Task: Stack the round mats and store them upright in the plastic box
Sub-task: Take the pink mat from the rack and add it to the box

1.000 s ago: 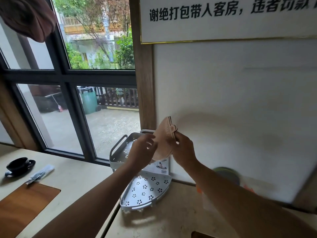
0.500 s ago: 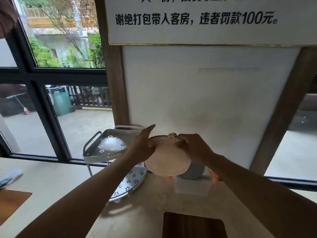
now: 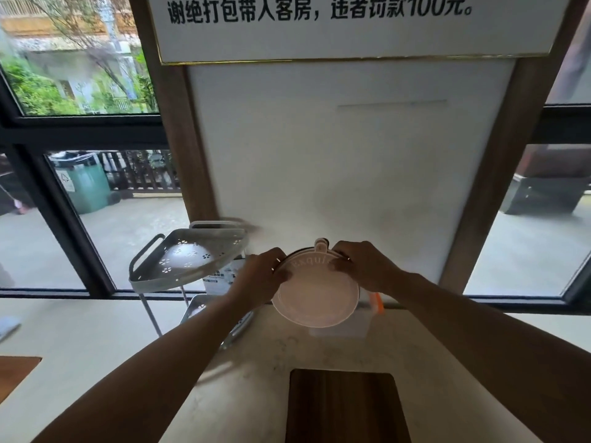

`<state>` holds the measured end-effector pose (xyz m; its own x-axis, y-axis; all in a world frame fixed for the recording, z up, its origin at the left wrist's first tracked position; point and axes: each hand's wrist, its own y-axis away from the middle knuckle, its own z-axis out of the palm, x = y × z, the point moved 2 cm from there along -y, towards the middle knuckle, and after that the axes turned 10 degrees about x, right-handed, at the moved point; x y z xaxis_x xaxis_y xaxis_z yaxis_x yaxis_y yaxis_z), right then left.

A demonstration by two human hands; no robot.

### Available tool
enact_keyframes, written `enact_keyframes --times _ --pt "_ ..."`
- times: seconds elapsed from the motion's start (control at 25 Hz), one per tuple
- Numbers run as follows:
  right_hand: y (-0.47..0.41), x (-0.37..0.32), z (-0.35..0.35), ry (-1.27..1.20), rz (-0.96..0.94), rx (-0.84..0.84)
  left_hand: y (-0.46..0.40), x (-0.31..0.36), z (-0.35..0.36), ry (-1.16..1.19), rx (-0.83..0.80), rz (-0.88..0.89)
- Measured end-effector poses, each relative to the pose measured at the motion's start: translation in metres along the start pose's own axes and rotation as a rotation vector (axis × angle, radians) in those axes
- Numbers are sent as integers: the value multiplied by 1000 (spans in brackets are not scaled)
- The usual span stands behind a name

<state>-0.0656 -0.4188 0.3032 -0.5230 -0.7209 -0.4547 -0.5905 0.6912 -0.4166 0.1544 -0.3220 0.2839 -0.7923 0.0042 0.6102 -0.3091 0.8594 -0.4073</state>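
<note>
A stack of round mats point(image 3: 315, 297), pale pink in front with a small hanging tab on top, stands on edge, its face toward me. My left hand point(image 3: 265, 276) grips its left rim and my right hand point(image 3: 361, 266) grips its upper right rim. Directly below and behind it sits the clear plastic box point(image 3: 348, 327) with an orange latch point(image 3: 377, 302) on its right side, against the white wall. The stack's lower edge overlaps the box's opening; I cannot tell whether it is inside the box.
A grey two-tier corner rack point(image 3: 188, 260) with flower cut-outs stands left of the box. A dark wooden board point(image 3: 345, 407) lies on the pale counter in front. Another wooden board point(image 3: 16, 372) shows at the left edge. Windows flank the wall panel.
The mats went from edge-on over the corner rack, rightward and down, to face-on over the plastic box. My view swung right and tilted down with them.
</note>
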Motion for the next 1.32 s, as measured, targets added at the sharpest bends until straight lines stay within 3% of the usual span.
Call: enact_keyframes --times 0.44,0.72,1.04,1.32 --pt "-3 91 9 -87 106 57 -58 1 85 25 7 -44" --pt "-35 158 36 -55 206 193 -100 -21 148 102 -22 -77" --pt "-41 231 98 -37 231 175 -114 -68 222 73 -92 -113" --pt "-45 261 144 -43 289 118 -118 -110 262 -24 -57 -78"
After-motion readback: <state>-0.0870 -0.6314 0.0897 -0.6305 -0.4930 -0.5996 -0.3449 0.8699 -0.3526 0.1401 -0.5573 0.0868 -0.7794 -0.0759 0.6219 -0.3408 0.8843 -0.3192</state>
